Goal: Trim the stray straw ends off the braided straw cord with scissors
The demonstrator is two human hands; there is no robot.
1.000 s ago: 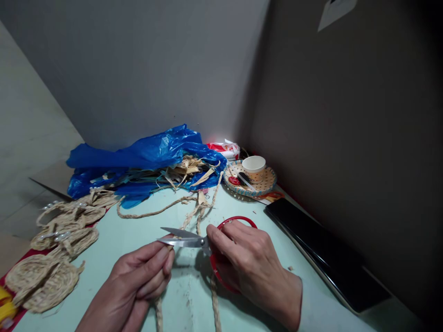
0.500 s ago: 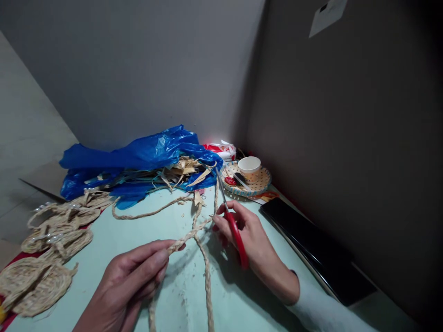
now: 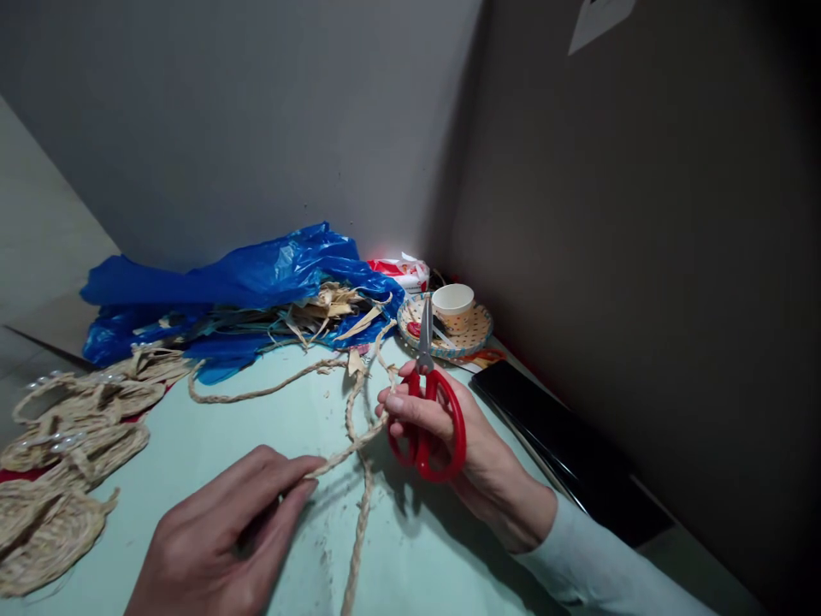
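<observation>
My left hand pinches a braided straw cord between thumb and forefinger at the lower middle. The cord stretches up to my right hand, whose thumb and fingers hold it too. Red-handled scissors rest in that same right hand, blades together and pointing up and away. Other lengths of braid lie on the pale green table; one runs down toward the front edge, another curves off to the left.
Woven straw pieces with pearl-like beads line the left side. A blue plastic bag with dry straw strips lies at the back. To the right are a paper cup on a woven tray and a flat black object.
My right hand has turned, so the scissors now show both handle loops and point more upright. The left hand's hold on the cord has shifted, and the view has moved slightly.
</observation>
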